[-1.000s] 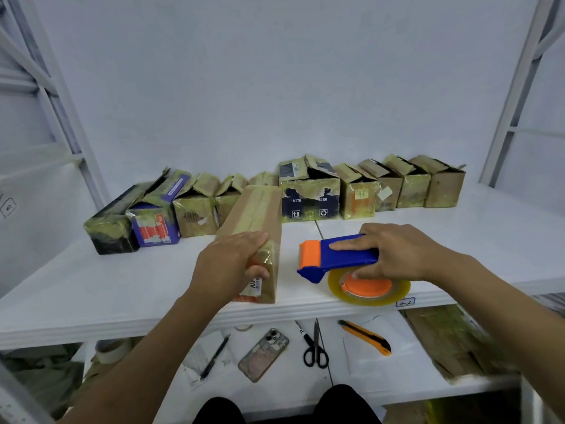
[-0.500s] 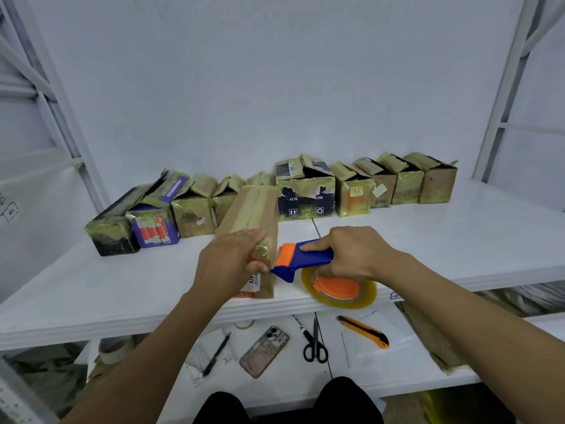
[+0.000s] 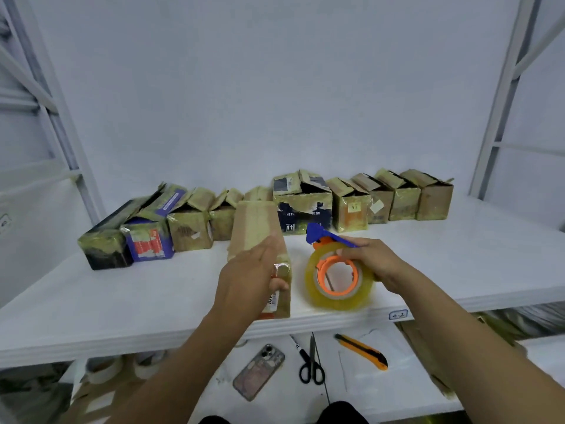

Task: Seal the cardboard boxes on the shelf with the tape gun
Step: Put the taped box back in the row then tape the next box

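Observation:
A long brown cardboard box [image 3: 255, 228] lies end-on at the front of the white shelf [image 3: 122, 298]. My left hand [image 3: 249, 278] grips its near end, fingers over the top and thumb on the right side. My right hand [image 3: 377, 264] holds the blue and orange tape gun [image 3: 328, 240] just right of the box, turned so the yellowish tape roll [image 3: 337, 276] faces me. A row of several taped boxes [image 3: 302, 201] stands along the back of the shelf, some with flaps raised.
On the lower shelf lie a phone [image 3: 259, 371], black scissors [image 3: 312, 362], a marker [image 3: 296, 342] and an orange utility knife [image 3: 362, 351]. White tape rolls [image 3: 104, 368] sit lower left. Flattened cardboard [image 3: 428, 347] lies lower right. White frame posts [image 3: 501, 96] flank the shelf.
My right hand pulled the tape gun away from the box's near end and tipped it up, roll now facing me. My left hand stayed on the box.

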